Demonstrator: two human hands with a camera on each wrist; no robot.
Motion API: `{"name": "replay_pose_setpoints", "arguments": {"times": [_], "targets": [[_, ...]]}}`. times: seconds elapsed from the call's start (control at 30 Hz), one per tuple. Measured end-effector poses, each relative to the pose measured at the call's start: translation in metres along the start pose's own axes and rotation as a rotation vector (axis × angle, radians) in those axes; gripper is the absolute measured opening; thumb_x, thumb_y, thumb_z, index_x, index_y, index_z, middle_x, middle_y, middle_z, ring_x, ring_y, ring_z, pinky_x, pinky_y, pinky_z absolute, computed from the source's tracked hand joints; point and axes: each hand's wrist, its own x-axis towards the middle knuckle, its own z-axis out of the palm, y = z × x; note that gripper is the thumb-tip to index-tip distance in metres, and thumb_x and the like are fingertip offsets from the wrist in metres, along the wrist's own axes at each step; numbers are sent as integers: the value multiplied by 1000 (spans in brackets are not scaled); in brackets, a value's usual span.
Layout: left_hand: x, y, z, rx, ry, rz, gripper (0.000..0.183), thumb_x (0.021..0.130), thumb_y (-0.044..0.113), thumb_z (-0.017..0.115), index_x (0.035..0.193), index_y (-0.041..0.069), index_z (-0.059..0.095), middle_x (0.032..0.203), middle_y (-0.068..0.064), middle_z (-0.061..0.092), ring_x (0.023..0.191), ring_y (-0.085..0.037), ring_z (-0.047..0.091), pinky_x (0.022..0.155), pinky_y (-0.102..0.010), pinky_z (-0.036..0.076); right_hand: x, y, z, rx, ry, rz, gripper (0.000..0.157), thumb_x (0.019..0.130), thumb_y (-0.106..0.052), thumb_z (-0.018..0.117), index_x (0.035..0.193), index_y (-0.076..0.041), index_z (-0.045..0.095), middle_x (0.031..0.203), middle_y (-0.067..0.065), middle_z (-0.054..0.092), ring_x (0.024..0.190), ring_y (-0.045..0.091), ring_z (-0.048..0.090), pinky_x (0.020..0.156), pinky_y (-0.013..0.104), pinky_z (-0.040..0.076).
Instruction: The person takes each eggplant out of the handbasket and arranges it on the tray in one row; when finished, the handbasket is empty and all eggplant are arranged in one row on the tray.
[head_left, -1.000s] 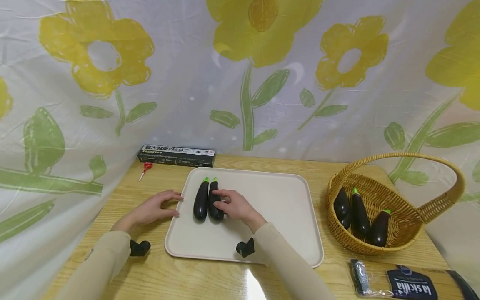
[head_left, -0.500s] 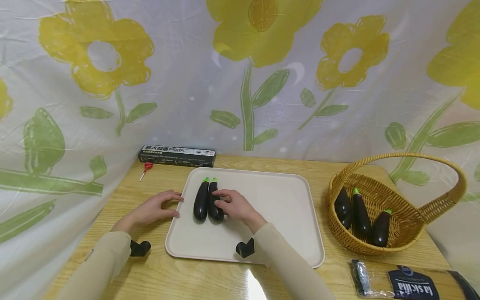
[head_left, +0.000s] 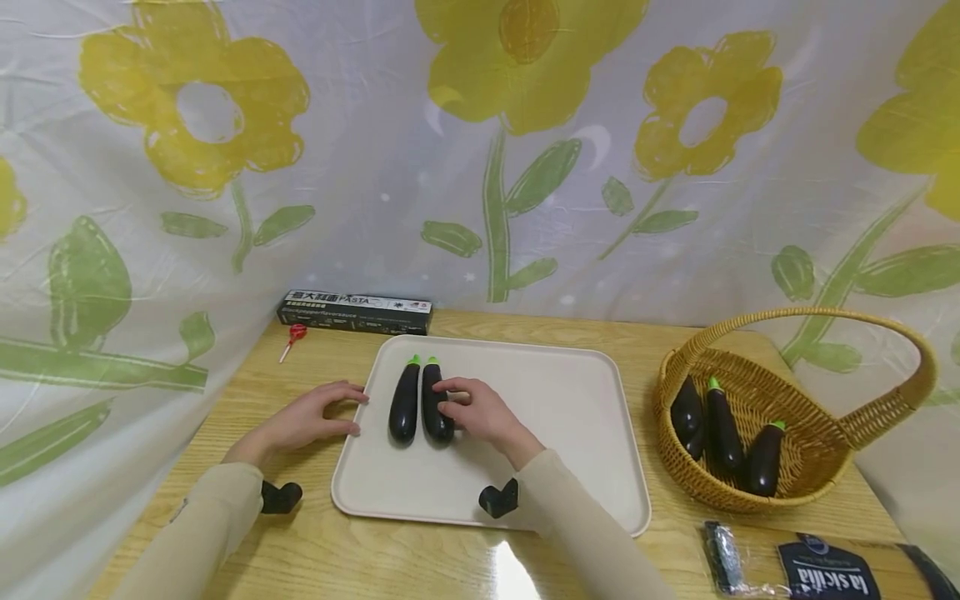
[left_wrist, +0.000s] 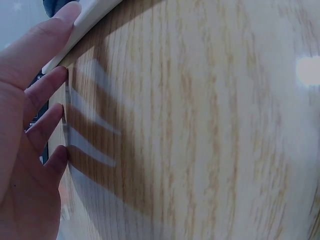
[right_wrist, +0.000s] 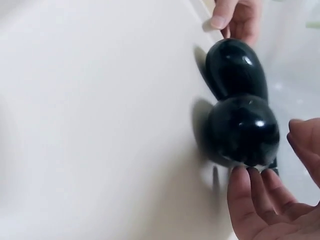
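Note:
Two dark purple eggplants with green stems, the left eggplant (head_left: 404, 408) and the right eggplant (head_left: 433, 417), lie side by side on a white tray (head_left: 555, 450), with a narrow gap between them. My right hand (head_left: 487, 417) is at the right eggplant's right side. In the right wrist view its lower fingertips touch or nearly touch this eggplant (right_wrist: 245, 130), while another digit stands apart from it. My left hand (head_left: 307, 417) is spread at the tray's left edge, fingertips at or close to the rim; the left wrist view shows nothing held.
A wicker basket (head_left: 813, 442) with a tall handle holds several eggplants to the right. Before it lies a pasta packet (head_left: 825, 567). A black pasta box (head_left: 356, 312) stands behind the tray, near a red lollipop (head_left: 296, 333). A flowered curtain (head_left: 360, 167) borders the wooden table.
The right eggplant has shifted slightly to the right, away from the left eggplant, and my right hand has moved right with it. My left hand stays where it was.

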Motion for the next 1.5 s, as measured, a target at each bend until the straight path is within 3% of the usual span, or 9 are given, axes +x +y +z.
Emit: {"name": "replay_pose_setpoints", "arguments": {"times": [0.27, 0.47, 0.57, 0.8, 0.9, 1.03, 1.1, 1.3, 1.5], "targets": [[1, 2, 0, -11, -4, 3, 47, 86, 31, 76, 126, 10, 63, 144, -20, 46, 140, -46, 28, 113, -63, 21, -43, -8, -35, -142, 83, -51, 31, 94, -19, 65, 125, -15, 66, 131, 7, 57, 111, 23, 63, 88, 37, 52], [0, 1, 0, -9, 5, 9, 46, 86, 32, 76, 125, 11, 63, 143, -20, 47, 140, -47, 26, 113, -64, 19, -96, -12, -79, -124, 126, -85, 32, 95, -21, 66, 127, -18, 64, 133, 3, 57, 117, 26, 59, 94, 44, 50], [0, 1, 0, -5, 10, 17, 45, 86, 32, 76, 124, 12, 64, 143, -20, 48, 140, -47, 27, 113, -63, 19, -125, -12, -110, -132, 150, -82, 35, 96, -25, 65, 129, -16, 62, 135, 5, 56, 118, 27, 58, 96, 44, 49], [1, 2, 1, -4, 15, 23, 46, 86, 32, 76, 124, 10, 64, 142, -21, 48, 139, -47, 28, 112, -64, 20, -187, -15, -206, -215, 124, 62, 49, 100, -36, 55, 141, -10, 49, 140, 16, 52, 119, 28, 58, 93, 32, 51], [1, 2, 1, -28, 17, 34, 45, 85, 29, 77, 123, 8, 64, 142, -22, 48, 138, -48, 28, 112, -65, 19, -206, -10, -247, -239, 143, 85, 51, 104, -34, 48, 145, -4, 43, 142, 20, 47, 114, 16, 61, 90, 22, 50], [-1, 4, 0, -77, 21, 36, 43, 84, 24, 79, 121, 6, 65, 141, -24, 48, 138, -50, 26, 111, -67, 17, -216, 4, -288, -275, 218, 107, 57, 105, -35, 43, 148, 2, 34, 146, 22, 40, 105, -9, 56, 85, 13, 49], [-1, 6, 0, -91, 22, 33, 43, 84, 22, 79, 120, 6, 65, 141, -25, 48, 138, -51, 26, 111, -67, 17, -216, 12, -303, -280, 258, 139, 62, 105, -38, 42, 150, 3, 29, 147, 26, 35, 101, -15, 51, 82, 12, 49], [-1, 8, 0, -87, 29, 32, 42, 84, 21, 79, 120, 5, 65, 141, -25, 48, 137, -50, 28, 111, -67, 18, -210, 35, -335, -235, 334, 287, 80, 101, -53, 39, 154, 1, 15, 153, 33, 21, 102, -12, 46, 78, 12, 51], [0, 4, 2, -49, 27, 35, 43, 84, 24, 78, 120, 7, 65, 141, -24, 49, 138, -50, 28, 112, -66, 17, -201, 59, -346, -102, 363, 293, 80, 102, -49, 39, 154, 5, 10, 154, 34, 13, 103, -9, 45, 85, 19, 53]]}}
